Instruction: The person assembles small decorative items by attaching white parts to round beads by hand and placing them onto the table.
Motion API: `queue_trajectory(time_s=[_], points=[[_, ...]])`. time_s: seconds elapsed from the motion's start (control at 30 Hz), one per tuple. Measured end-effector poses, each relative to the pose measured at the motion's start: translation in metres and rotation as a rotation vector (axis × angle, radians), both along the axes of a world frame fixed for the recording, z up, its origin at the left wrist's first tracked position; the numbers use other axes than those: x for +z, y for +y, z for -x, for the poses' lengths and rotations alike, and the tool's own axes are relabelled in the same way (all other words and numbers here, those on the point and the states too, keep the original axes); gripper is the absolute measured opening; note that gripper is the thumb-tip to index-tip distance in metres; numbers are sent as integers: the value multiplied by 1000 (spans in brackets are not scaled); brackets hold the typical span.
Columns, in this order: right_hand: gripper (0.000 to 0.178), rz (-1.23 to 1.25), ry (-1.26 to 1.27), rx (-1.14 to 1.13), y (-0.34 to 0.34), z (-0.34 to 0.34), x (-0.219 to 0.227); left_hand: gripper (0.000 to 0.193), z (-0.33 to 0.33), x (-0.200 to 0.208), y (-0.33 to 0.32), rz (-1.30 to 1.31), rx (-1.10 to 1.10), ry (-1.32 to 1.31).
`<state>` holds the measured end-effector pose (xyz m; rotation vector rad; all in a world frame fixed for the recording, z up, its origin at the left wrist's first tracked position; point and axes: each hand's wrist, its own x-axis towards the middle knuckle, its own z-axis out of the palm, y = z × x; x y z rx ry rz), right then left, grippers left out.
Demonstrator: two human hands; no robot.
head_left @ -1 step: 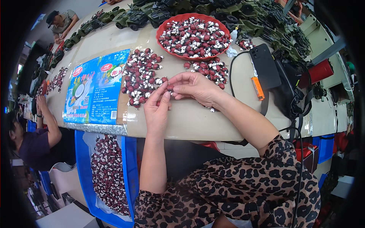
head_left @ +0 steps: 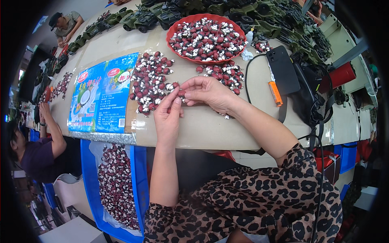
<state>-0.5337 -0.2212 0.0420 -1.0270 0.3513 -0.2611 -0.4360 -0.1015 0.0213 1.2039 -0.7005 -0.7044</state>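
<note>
Over the table's near part, both my hands meet at the fingertips around one small dark-red and white piece (head_left: 182,94), mostly covered by the fingers. My left hand (head_left: 168,111) pinches it from the left, fingers pointing up. From the right, my right hand (head_left: 206,94) closes thumb and forefinger on the same piece. Just left of them lies a loose pile of similar red and white pieces (head_left: 149,81). Behind my right hand is a second pile (head_left: 225,75). A red scalloped bowl (head_left: 170,47) heaped with such pieces stands beyond it.
A blue printed cardboard sheet (head_left: 99,97) lies at left. Below the table edge is a blue crate (head_left: 139,174) of pieces. At right are a black phone (head_left: 283,69), an orange-handled tool (head_left: 275,94) and a black bag (head_left: 314,95). Green toy vehicles (head_left: 146,18) line the back. A co-worker (head_left: 42,152) sits at left.
</note>
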Motion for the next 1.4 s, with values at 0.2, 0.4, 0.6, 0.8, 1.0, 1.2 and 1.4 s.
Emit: queue_trajectory(time_s=[0.2,0.4,0.6,0.8,1.0,1.2,1.4], points=[[24,47,39,-22,-4,1,-3,26,-3,-6,-4,41,-22,-21],[22,32,48,-14,-3,-1,-4,24,-2,-4,-4,29,6,-41],[21,58,24,-25,-2,-1,-4,22,0,-3,-3,28,23,-115],[21,92,51,-10,-1,0,-2,20,1,-4,-1,25,56,-162],[19,135,79,0,0,1,1,19,1,-3,-1,-9,43,-97],[19,149,96,-12,1,0,1,18,1,-1,-1,2,33,-47],[19,145,74,-5,1,1,-1,18,3,3,-2,13,22,0]])
